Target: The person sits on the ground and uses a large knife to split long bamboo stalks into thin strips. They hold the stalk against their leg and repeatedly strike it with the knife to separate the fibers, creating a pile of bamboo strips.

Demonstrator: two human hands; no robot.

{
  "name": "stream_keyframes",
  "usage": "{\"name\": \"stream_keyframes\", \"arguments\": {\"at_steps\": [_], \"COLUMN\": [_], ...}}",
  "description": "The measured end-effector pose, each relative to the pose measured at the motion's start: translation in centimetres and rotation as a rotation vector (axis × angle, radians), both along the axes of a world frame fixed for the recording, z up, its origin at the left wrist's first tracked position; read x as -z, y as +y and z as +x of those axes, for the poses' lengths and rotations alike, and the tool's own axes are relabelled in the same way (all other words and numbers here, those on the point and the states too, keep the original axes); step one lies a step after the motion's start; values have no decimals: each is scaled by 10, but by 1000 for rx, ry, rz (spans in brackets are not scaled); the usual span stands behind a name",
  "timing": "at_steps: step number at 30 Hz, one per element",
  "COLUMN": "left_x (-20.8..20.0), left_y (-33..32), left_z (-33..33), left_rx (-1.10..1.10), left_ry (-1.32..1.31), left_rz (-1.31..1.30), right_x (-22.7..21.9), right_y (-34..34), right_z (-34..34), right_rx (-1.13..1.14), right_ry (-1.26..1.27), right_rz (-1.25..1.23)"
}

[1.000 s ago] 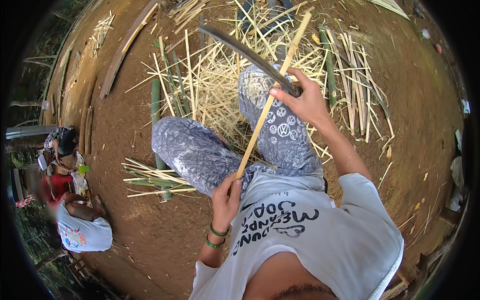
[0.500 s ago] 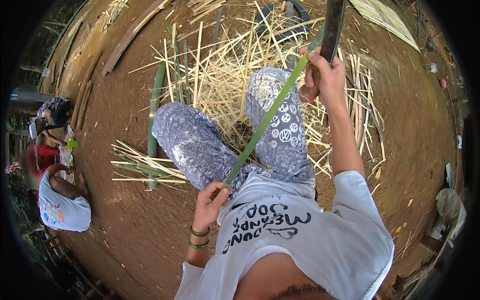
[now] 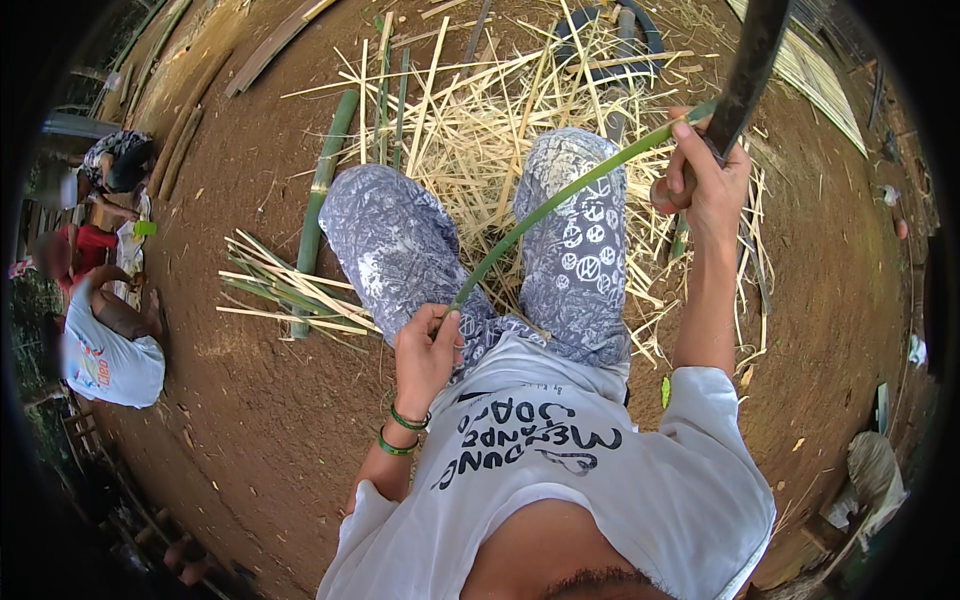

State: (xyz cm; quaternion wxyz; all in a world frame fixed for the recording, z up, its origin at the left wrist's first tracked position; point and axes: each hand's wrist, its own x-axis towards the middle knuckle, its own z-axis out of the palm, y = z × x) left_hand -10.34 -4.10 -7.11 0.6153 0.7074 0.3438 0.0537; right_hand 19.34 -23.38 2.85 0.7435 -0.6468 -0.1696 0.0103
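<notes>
A long green bamboo strip (image 3: pixel 560 197) runs slantwise over my knees, bowing slightly. My left hand (image 3: pixel 428 345) is closed on its lower end, close to my lap. Out beyond my right knee, my right hand (image 3: pixel 712 180) grips a machete (image 3: pixel 748 75) with a dark blade that points up out of the picture. Thumb and fingers of that same hand pinch the strip's far end beside the blade. The handle is mostly hidden in my palm.
Pale bamboo splints (image 3: pixel 470 130) lie heaped past my knees, near a black tyre (image 3: pixel 650 50). A green bamboo pole (image 3: pixel 325 190) and a bundle of strips (image 3: pixel 300 290) lie to the left. Several people sit at the far left, one in a white shirt (image 3: pixel 112 360).
My right hand has moved rightward with the machete and the strip's far end. The strip now slants less steeply and curves more. Both hands keep their hold; the view has shifted a little.
</notes>
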Motion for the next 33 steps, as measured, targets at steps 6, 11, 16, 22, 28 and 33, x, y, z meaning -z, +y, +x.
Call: {"name": "stream_keyframes", "arguments": {"at_steps": [6, 11, 16, 22, 28, 33], "left_x": [-42, -52, -47, -7, 25, 31], "left_y": [27, 59, 53, 71, 74, 71], "left_z": [-21, -55, -56, -75, -89, -87], "left_rx": [356, 336, -57, -463, -598, -569], "left_ry": [-185, -100, 23, 116, 147, 113], "left_rz": [271, 407, 536, 512, 411, 347], "right_x": [-22, -28, -12, -11, -5, -13], "right_y": [-17, -42, -26, 19, 47, 64], "right_z": [22, 43, 27, -6, -15, -11], "right_rx": [67, 15, -25, -266, -393, -399], "right_ry": [-105, -66, -93, -25, -30, -45], "right_rz": [232, 378, 344, 341, 259, 261]}}
